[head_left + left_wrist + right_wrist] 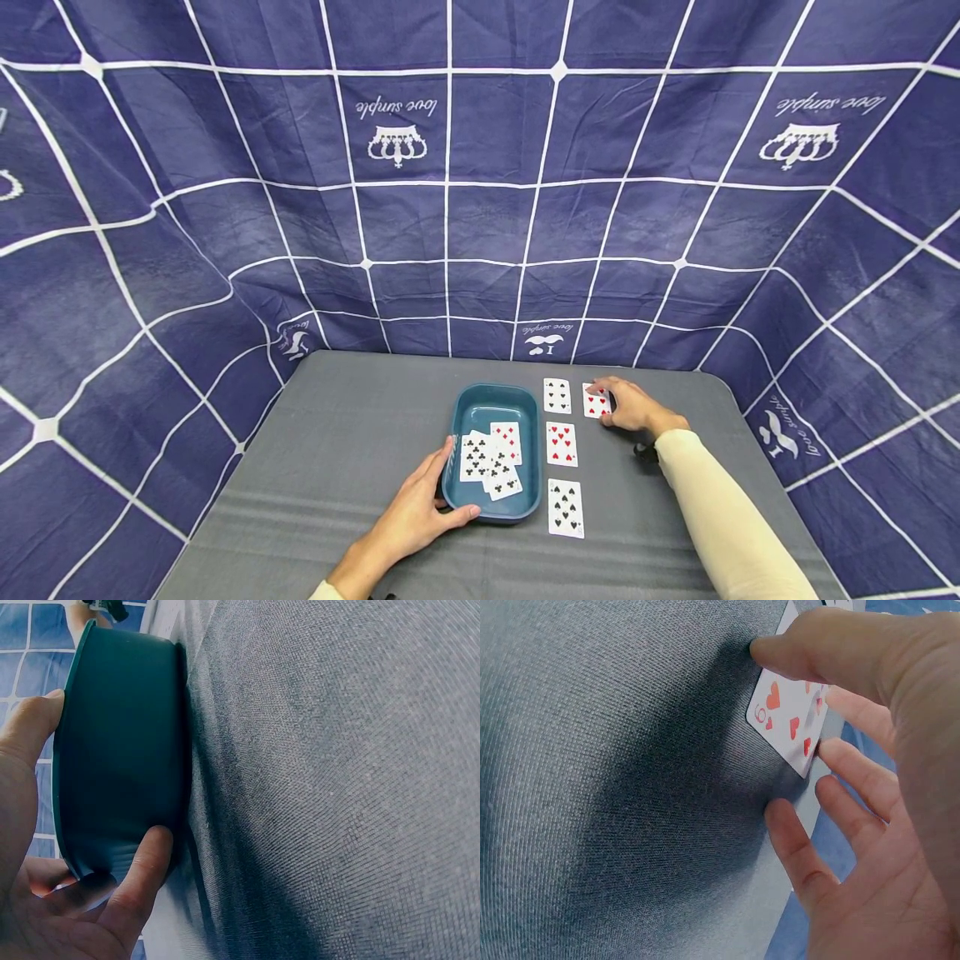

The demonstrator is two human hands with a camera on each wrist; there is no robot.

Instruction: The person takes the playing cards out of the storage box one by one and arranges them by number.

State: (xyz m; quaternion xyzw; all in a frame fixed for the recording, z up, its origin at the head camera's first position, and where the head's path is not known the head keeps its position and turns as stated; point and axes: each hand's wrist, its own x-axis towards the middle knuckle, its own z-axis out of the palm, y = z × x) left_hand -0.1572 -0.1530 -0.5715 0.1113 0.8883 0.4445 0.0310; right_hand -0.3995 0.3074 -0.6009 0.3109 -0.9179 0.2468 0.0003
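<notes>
A blue-green plastic tray [491, 392] stands on the table, with several playing cards of clubs and diamonds [506, 442] overlapping inside it. My left hand [416, 508] holds the tray's near-left corner; its thumb is at the near rim and its fingers lie along the left outer wall. To the right, my right hand [633, 408] pinches the six of hearts [781, 712] by its edges, close to the tabletop. The thumb [795, 651] overlaps the card, while the other fingers spread loosely beyond it. Part of the card is hidden under the hand.
Face-up beside the tray lie a spade card [557, 396], a heart card [562, 444] and another spade card [566, 508], in a column. Grey cloth [330, 442] covers the table. A blue checked curtain [480, 225] rises behind and at both sides.
</notes>
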